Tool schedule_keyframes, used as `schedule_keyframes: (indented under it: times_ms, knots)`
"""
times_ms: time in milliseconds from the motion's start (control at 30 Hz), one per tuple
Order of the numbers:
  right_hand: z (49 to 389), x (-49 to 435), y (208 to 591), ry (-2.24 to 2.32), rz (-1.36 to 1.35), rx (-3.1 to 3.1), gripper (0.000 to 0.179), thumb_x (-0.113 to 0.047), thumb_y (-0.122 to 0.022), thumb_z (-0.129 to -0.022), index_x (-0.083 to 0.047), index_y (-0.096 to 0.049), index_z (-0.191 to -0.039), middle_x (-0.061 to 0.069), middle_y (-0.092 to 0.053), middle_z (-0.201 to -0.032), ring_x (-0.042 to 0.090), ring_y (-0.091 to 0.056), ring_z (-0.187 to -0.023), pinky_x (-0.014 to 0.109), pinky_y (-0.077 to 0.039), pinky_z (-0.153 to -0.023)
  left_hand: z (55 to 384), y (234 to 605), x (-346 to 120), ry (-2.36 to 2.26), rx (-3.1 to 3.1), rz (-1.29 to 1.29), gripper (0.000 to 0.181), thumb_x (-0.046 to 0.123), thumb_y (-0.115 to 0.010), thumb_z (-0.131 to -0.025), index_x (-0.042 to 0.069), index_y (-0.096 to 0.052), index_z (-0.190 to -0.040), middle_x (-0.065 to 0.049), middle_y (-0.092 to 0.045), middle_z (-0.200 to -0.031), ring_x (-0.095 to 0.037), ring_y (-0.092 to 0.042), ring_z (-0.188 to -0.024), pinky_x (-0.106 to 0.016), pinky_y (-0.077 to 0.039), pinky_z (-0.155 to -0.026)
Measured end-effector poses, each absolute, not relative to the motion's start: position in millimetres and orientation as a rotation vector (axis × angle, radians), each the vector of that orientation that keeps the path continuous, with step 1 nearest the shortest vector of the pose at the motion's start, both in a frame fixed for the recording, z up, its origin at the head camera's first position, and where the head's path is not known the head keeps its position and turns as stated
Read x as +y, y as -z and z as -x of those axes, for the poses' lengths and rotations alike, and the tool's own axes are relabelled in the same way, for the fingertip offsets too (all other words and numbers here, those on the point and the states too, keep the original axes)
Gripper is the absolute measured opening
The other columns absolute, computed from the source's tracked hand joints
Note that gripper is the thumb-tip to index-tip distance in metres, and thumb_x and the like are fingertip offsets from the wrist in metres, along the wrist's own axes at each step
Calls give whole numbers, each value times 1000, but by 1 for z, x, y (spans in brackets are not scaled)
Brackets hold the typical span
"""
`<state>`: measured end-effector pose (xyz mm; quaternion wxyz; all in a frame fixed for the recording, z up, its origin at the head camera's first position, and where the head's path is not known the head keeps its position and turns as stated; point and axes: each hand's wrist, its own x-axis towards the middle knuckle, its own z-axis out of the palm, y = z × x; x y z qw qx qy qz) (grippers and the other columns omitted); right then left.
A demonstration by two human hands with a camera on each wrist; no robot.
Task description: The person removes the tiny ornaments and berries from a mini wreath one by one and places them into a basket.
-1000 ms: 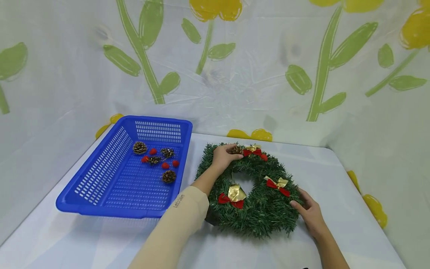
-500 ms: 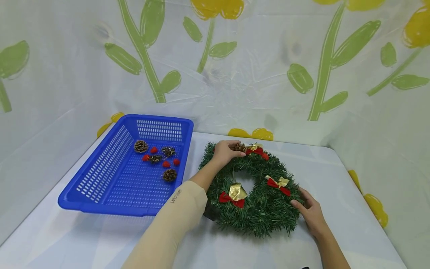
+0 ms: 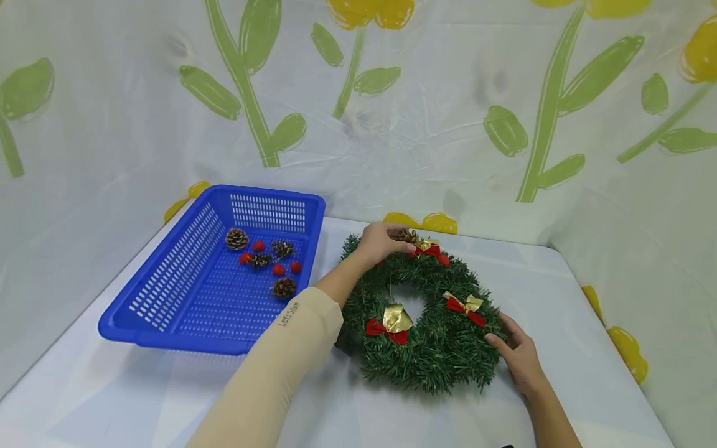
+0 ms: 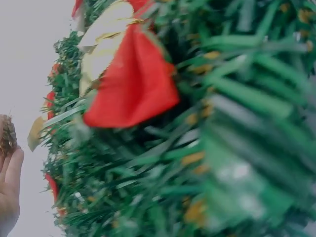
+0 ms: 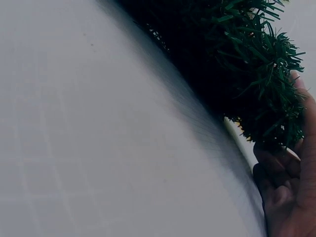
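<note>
A green artificial wreath (image 3: 431,358) lies on the table, dressed with red-and-gold bows. My left hand (image 3: 379,244) pinches a brown pine cone (image 3: 410,236) over the wreath's far side, right beside the top bow (image 3: 428,249). In the left wrist view the pine cone (image 4: 7,134) shows at the left edge in the fingers, apart from the foliage there. My right hand (image 3: 521,359) grips the wreath's right rim, thumb on top. The right wrist view shows its curled fingers (image 5: 279,163) under the greenery (image 5: 266,84).
To the left stands a blue plastic basket (image 3: 162,342) holding several pine cones, such as one near its back (image 3: 237,239), and several red berry-like balls (image 3: 279,270). A flower-printed sheet (image 3: 420,149) rises behind the table (image 3: 560,311).
My left hand has moved a little right and back with the pine cone, closer to the top bow. A red bit on the wreath now shows below that hand. My right hand stays put.
</note>
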<state>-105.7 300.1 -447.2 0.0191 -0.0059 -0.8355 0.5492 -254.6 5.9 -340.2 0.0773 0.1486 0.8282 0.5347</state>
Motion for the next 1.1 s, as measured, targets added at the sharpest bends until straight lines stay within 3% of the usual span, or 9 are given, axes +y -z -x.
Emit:
schedule_keyframes:
  times_ms: [133, 233, 333, 600, 833, 933, 1000, 1067, 1100]
  knots:
    - [106, 299, 448, -1695, 28, -2591, 62, -10, -54, -96, 10, -22, -145, 36, -21, -147, 49, -21, -132, -3, -30, -79, 268, 346, 2, -1589, 2485, -494, 55, 31, -77, -79, 15, -60, -129, -6, -58, -131, -23, -52, -122, -40, -46, -95]
    - [106, 299, 448, -1690, 29, -2588, 61, -10, -54, -96, 11, -22, -145, 36, -21, -147, 49, -21, -132, -3, -30, -79, 306, 383, -1, -1638, 2447, -602, 59, 43, -77, -73, 24, -61, -126, 2, -59, -129, -16, -54, -118, -32, -47, -91]
    - [106, 299, 449, -1703, 22, -2587, 62, -9, -54, -96, 10, -21, -145, 36, -19, -148, 50, -19, -134, -2, -29, -79, 317, 389, -7, -1662, 2399, -598, 59, 41, -79, -72, 25, -61, -126, 2, -59, -128, -14, -55, -117, -31, -48, -88]
    - [106, 301, 449, -1713, 14, -2599, 64, -10, -53, -96, 9, -18, -147, 34, -15, -150, 53, -15, -135, -2, -28, -80, 242, 292, -32, -1635, 2377, -397, 50, 10, -71, -84, 3, -55, -131, -16, -57, -131, -27, -52, -123, -36, -47, -97]
    - [106, 301, 448, -1706, 14, -2591, 62, -9, -53, -97, 10, -19, -146, 35, -17, -149, 52, -18, -134, -1, -29, -80, 261, 304, -48, -1668, 2376, -468, 51, 15, -74, -83, 6, -57, -130, -12, -62, -125, -23, -57, -117, -35, -49, -94]
    - [106, 301, 449, -1696, 7, -2586, 61, -9, -52, -97, 9, -20, -146, 35, -19, -148, 24, -27, -138, -1, -30, -81, 263, 307, -55, -1712, 2339, -464, 51, 13, -73, -83, 5, -57, -131, -13, -61, -126, -23, -56, -118, -35, -48, -96]
    - [106, 301, 450, -1694, 6, -2582, 61, -9, -52, -97, 8, -20, -146, 34, -20, -148, 6, -31, -130, -1, -31, -82, 265, 310, -62, -1724, 2325, -451, 52, 13, -73, -83, 6, -56, -132, -13, -60, -128, -24, -55, -120, -36, -47, -97]
    - [106, 301, 450, -1694, 8, -2581, 61, -9, -52, -97, 8, -20, -147, 34, -20, -148, -2, -30, -124, -2, -31, -82, 266, 312, -70, -1728, 2325, -455, 52, 13, -73, -84, 7, -55, -133, -13, -59, -130, -24, -54, -121, -36, -46, -98]
    - [106, 300, 450, -1696, 6, -2580, 61, -9, -52, -97, 8, -20, -147, 35, -20, -148, 2, -30, -127, -2, -31, -82, 266, 312, -74, -1729, 2326, -454, 52, 13, -73, -84, 7, -55, -133, -13, -58, -130, -24, -53, -122, -36, -46, -99]
